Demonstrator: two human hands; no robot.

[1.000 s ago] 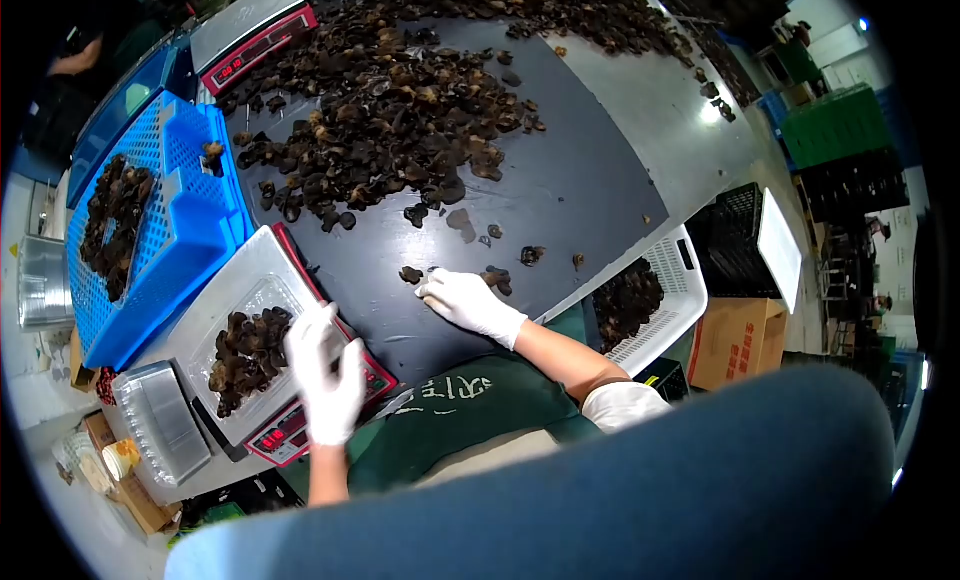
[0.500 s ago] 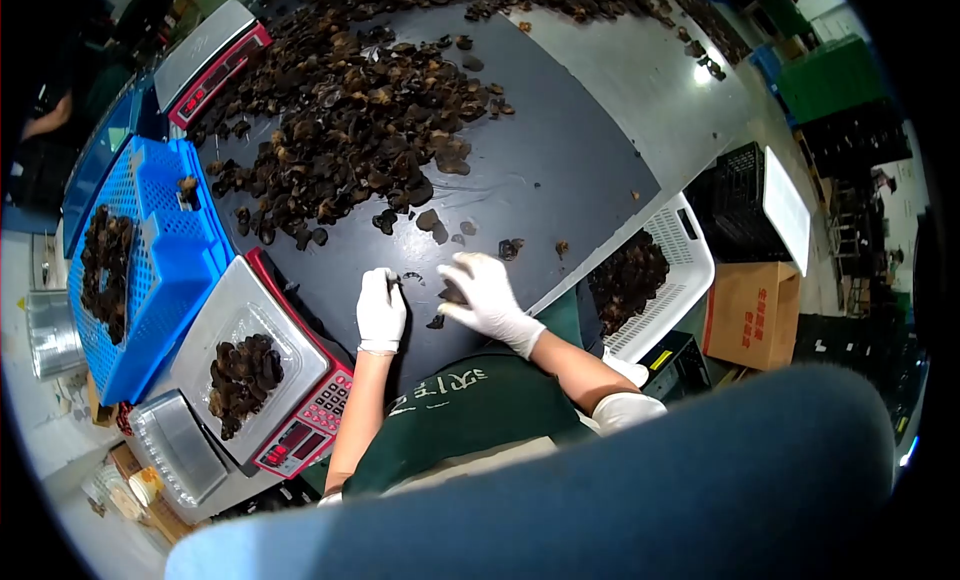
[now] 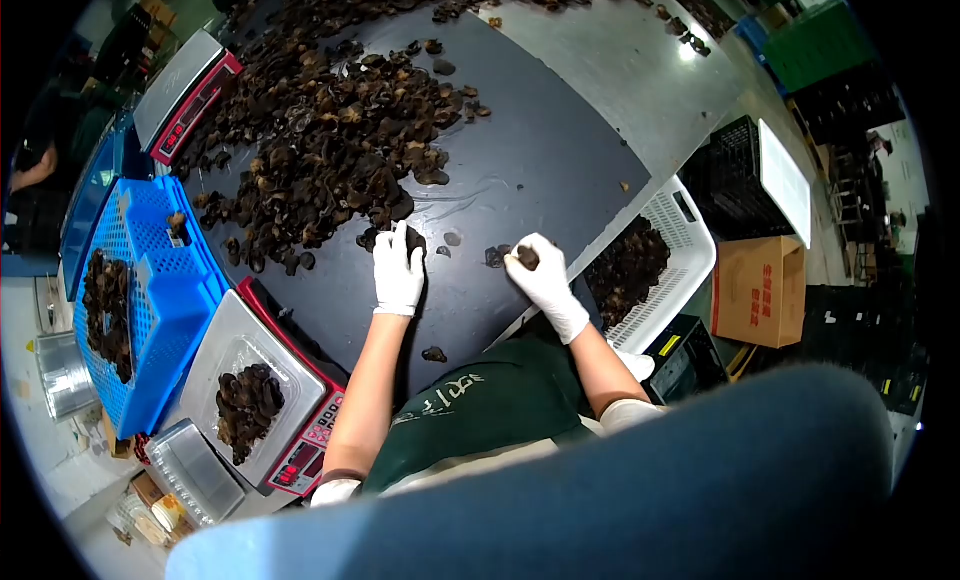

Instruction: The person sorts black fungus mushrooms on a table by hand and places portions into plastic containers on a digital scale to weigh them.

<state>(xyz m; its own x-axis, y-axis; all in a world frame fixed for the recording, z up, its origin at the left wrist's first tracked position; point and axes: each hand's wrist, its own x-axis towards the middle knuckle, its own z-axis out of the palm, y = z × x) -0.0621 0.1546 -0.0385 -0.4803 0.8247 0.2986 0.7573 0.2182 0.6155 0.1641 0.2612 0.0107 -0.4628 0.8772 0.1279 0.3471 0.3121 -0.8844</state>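
Dark mat (image 3: 570,130) over steel table (image 3: 620,50); clock read from between your hands, 12 straight ahead. Nearest: stray piece (image 3: 434,354) on the mat at 6. Scale (image 3: 240,315) at 8 bears a transparent tray (image 3: 288,372) with a portion (image 3: 248,412) of fungus; transparent box (image 3: 200,470) past it. Your left hand (image 3: 398,272) is at the near edge of the pile (image 3: 330,140), fingertips at a dark piece (image 3: 415,240); whether they grip it, cannot tell. Your right hand (image 3: 546,282) has its fingers closed on a small piece (image 3: 528,259); another piece (image 3: 495,255) lies just beside. White basket (image 3: 690,290) at 3 holds more fungus (image 3: 630,270); blue basket (image 3: 160,230) at 9 likewise. Pile spreads toward 10 and 11; second scale (image 3: 182,90) beyond, at 10.

Progress (judged): one portion sits in the tray; whether it is complete, cannot tell, digits too small to read. Most fungus in view lies loose on the mat, so the bulk looks yet to be handled.
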